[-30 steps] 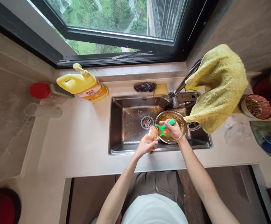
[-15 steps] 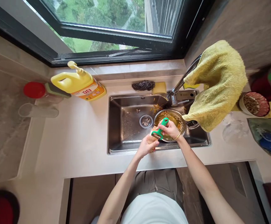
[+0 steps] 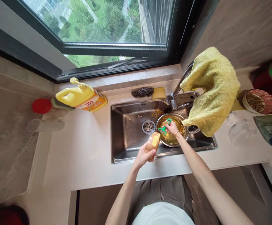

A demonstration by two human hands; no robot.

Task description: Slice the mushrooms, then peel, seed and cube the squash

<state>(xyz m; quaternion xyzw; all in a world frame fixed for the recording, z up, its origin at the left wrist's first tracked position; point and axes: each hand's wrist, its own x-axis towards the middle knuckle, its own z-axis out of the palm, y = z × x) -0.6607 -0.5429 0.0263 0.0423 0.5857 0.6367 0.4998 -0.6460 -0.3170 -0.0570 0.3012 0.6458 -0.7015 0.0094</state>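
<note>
My left hand point(image 3: 143, 157) grips a partly peeled potato point(image 3: 152, 141) over the front edge of the steel sink point(image 3: 128, 134). The potato shows a yellow peeled patch and brown skin. My right hand point(image 3: 173, 128) is closed around a green peeler point(image 3: 165, 127) and hovers over a round metal bowl point(image 3: 184, 135) that sits in the right half of the sink. The bowl holds yellowish water and peelings. The peeler's head sits just right of the potato's top, apart from it.
A yellow towel point(image 3: 210, 90) hangs over the faucet point(image 3: 176, 93). A yellow detergent jug point(image 3: 81, 97), a red-capped bottle point(image 3: 42, 105) and a clear glass point(image 3: 45, 125) lie on the left counter. A steel scrubber point(image 3: 142, 92) and sponge point(image 3: 158, 92) sit behind the sink. Dishes point(image 3: 259, 101) stand right.
The peeler has come off the potato and moved right, over the bowl. The potato now shows a yellow peeled patch. My head view has shifted slightly.
</note>
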